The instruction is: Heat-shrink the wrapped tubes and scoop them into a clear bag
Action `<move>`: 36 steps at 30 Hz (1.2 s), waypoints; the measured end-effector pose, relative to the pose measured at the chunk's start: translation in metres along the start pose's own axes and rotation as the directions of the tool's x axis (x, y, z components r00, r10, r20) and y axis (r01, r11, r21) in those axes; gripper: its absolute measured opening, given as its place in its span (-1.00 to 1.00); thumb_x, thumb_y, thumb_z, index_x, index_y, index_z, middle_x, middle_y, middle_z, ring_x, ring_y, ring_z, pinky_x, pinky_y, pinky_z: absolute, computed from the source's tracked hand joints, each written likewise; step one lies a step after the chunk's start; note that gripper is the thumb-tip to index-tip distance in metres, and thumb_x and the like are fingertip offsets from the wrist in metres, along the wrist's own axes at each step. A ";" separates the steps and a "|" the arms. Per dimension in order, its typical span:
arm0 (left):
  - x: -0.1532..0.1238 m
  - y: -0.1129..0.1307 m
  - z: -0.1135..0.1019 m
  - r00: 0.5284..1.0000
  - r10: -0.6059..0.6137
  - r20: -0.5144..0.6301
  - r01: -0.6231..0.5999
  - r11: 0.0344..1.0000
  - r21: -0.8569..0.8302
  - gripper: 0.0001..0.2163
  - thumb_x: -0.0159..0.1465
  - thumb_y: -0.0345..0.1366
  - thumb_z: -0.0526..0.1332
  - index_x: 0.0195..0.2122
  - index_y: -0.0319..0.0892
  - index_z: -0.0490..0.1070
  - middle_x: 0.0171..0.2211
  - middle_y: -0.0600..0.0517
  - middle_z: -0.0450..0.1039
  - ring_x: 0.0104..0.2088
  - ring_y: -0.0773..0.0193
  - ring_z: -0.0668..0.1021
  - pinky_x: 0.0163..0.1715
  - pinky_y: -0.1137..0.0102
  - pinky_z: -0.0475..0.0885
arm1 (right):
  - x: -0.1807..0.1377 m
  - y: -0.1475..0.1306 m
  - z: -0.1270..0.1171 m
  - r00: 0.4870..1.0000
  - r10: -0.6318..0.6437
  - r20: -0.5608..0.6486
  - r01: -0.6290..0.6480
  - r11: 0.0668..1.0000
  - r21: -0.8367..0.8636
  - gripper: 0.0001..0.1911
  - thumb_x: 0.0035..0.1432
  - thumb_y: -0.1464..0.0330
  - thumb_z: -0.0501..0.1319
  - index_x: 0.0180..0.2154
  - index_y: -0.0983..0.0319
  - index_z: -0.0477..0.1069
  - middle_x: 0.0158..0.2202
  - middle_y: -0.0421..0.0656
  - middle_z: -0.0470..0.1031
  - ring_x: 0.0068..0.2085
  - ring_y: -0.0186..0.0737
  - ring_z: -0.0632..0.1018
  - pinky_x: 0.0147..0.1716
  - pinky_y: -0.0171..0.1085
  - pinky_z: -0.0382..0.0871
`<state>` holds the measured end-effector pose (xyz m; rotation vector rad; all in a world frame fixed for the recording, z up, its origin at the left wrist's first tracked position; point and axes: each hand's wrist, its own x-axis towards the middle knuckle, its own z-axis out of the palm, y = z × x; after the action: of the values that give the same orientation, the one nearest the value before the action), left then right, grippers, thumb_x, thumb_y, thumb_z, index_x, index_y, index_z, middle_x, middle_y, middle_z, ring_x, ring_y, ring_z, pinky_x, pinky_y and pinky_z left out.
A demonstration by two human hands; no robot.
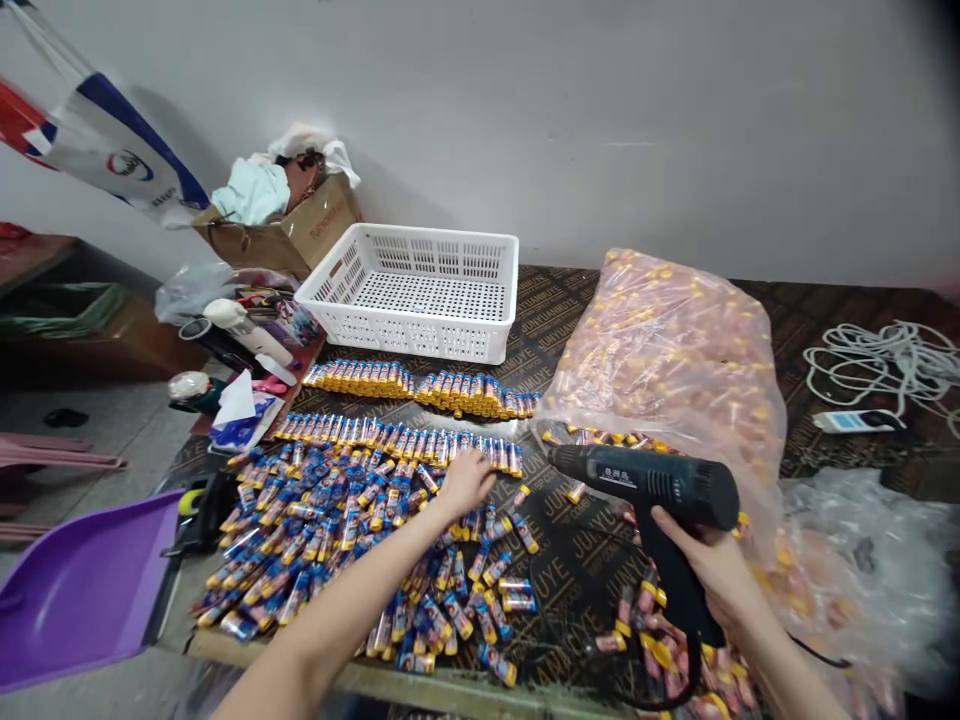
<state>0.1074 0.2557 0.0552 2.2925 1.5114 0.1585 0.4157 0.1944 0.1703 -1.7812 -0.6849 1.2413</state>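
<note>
the gun [649, 485] is dark, smooth plastic, pistol-shaped, with vent slots in its round body and a narrow nozzle aimed at the near right end of the front row [405, 440], close to it but apart. the right hand [712, 570] is wrapped around its handle. the left hand [469, 482] lies over the right part of that row, fingers bent down onto the tubes; whether it pinches one, i cannot tell.

the row's tubes are small, glossy cylinders in blue printed film with yellow ends, standing side by side. below them spreads a heap [300, 520] of the same kind, lying every which way on the dark board [566, 545], which carries gold lettering. the basket [409, 333] is stiff white plastic, rectangular, its walls slotted and its floor perforated. the sack [667, 340] is thin, cloudy, wrinkled plastic, bulging with pink, yellow-ended pieces; more pink pieces [660, 650] lie loose beneath the gun.

by count: one gun, one basket, one bulging sack, one front row, and two clusters behind it, a left one [360, 378] and a right one [472, 393]. the heap is too many to count. at the edges are one flat purple dustpan [90, 580] and one loose, tangled white cord [877, 350].
</note>
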 end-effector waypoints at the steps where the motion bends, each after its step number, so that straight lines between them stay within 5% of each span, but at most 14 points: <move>1: 0.008 -0.004 -0.003 0.994 -0.101 -0.041 0.102 0.994 0.025 -0.74 0.25 -0.14 0.03 -0.14 -0.12 0.37 -0.10 -0.09 0.30 -0.02 0.10 0.30 0.01 0.21 0.17 | 0.002 0.002 0.004 1.000 -0.010 0.026 0.010 1.000 -0.001 -0.53 -0.27 0.17 0.42 -0.28 0.24 0.46 -0.39 -0.11 0.59 -0.44 -0.07 0.58 -0.44 -0.17 0.53; 4: 0.036 -0.012 -0.008 0.928 -0.366 -0.067 0.370 0.927 0.059 -0.52 0.09 -0.02 0.20 -0.02 -0.16 0.27 0.01 -0.16 0.23 0.04 -0.02 0.25 0.03 0.13 0.13 | 0.007 0.005 0.017 0.994 -0.070 0.090 0.069 0.998 0.006 -0.53 -0.24 0.19 0.41 -0.24 0.23 0.43 -0.34 -0.13 0.58 -0.43 -0.10 0.57 -0.40 -0.15 0.52; 7: 0.038 -0.013 -0.006 0.885 -0.463 -0.045 0.465 0.883 0.062 -0.52 0.06 -0.06 0.23 -0.04 -0.17 0.25 -0.06 -0.15 0.26 -0.01 -0.01 0.28 0.01 0.13 0.14 | 0.012 0.004 0.030 0.978 -0.139 0.153 0.145 0.989 -0.032 -0.53 -0.19 0.20 0.39 -0.20 0.23 0.42 -0.24 -0.11 0.57 -0.31 -0.08 0.58 -0.31 -0.14 0.51; 13: -0.023 0.002 0.011 0.957 -0.285 -0.061 0.287 0.957 0.039 -0.84 0.20 -0.27 0.09 -0.21 -0.14 0.32 -0.17 -0.08 0.30 -0.06 0.10 0.31 0.00 0.19 0.18 | 0.023 -0.004 0.061 0.929 -0.211 0.305 0.254 0.961 -0.111 -0.52 -0.16 0.18 0.37 -0.17 0.26 0.45 -0.19 -0.06 0.55 -0.11 0.02 0.52 -0.10 -0.05 0.40; 18: -0.079 0.014 0.023 0.992 -0.098 -0.085 0.089 0.991 -0.100 -0.86 0.22 -0.34 0.06 -0.23 -0.14 0.36 -0.22 -0.04 0.35 -0.12 0.16 0.37 0.01 0.17 0.22 | 0.022 -0.017 0.097 0.894 -0.217 0.392 0.278 0.955 -0.106 -0.45 -0.13 0.17 0.35 -0.08 0.25 0.39 -0.04 -0.05 0.48 -0.02 0.00 0.48 -0.01 -0.03 0.33; 23: -0.125 0.018 0.019 0.949 -0.203 -0.242 0.130 0.949 -0.286 -0.83 0.19 -0.40 0.06 -0.24 -0.10 0.39 -0.21 -0.03 0.39 -0.11 0.17 0.39 0.05 0.09 0.21 | 0.016 -0.032 0.136 0.887 -0.161 0.432 0.247 0.957 -0.153 -0.47 -0.14 0.15 0.35 -0.12 0.24 0.41 -0.10 -0.07 0.51 -0.07 0.01 0.50 -0.10 -0.06 0.41; 29: -0.162 0.003 0.007 0.869 -0.396 -0.295 0.242 0.862 -0.445 -0.83 0.18 -0.42 0.06 -0.28 -0.09 0.41 -0.26 -0.04 0.41 -0.17 0.16 0.41 -0.11 0.17 0.33 | 0.014 -0.038 0.187 0.821 -0.213 0.529 0.350 0.921 -0.172 -0.63 -0.16 0.17 0.36 -0.28 0.22 0.48 -0.28 -0.12 0.57 -0.06 0.01 0.49 -0.08 -0.08 0.38; 36: -0.187 -0.031 -0.002 0.811 -0.482 -0.332 0.293 0.825 -0.483 -0.83 0.21 -0.41 0.04 -0.29 -0.11 0.41 -0.28 -0.04 0.43 -0.19 0.19 0.42 -0.15 0.22 0.34 | 0.007 -0.038 0.249 0.769 -0.230 0.596 0.402 0.900 -0.171 -0.56 -0.12 0.18 0.34 -0.17 0.24 0.46 -0.11 -0.09 0.52 -0.07 -0.03 0.49 -0.02 -0.08 0.32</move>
<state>0.0036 0.0977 0.0669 1.6218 1.9228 0.8460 0.1871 0.3003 0.1602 -1.4121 -1.5214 1.4886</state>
